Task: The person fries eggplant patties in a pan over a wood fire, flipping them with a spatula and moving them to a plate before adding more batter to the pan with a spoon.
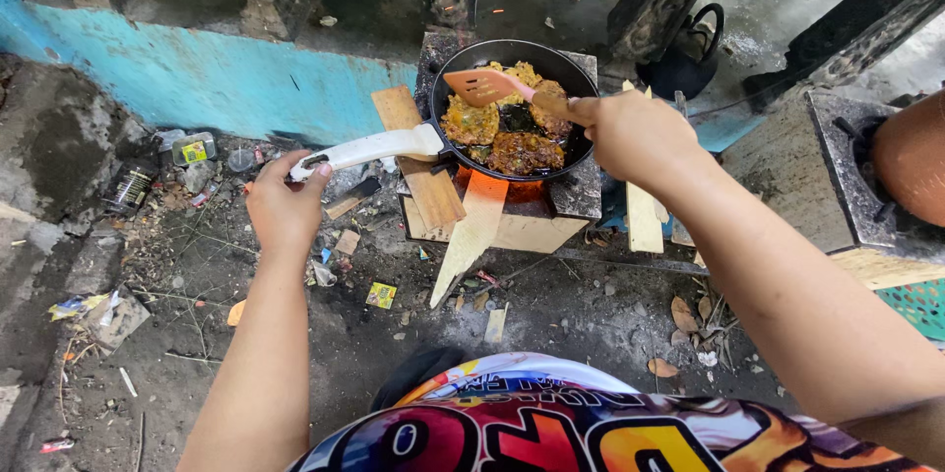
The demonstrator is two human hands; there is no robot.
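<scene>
A black frying pan (pixel 455 66) sits over a fire on a blackened block stove (pixel 575 188), with several brown fried patties (pixel 522 152) inside. My left hand (pixel 283 204) grips the end of the pan's white handle (pixel 369 148). My right hand (pixel 630 132) holds an orange slotted spatula (pixel 482 86), whose blade rests over the patties at the pan's far left side.
Wooden planks (pixel 474 228) stick out from under the stove, glowing at the fire. A blue wall (pixel 197 78) runs at the left, with bottles and litter (pixel 187 162) on the dirt ground. A black kettle (pixel 684 63) stands behind; another stove with a clay pot (pixel 911 157) is at right.
</scene>
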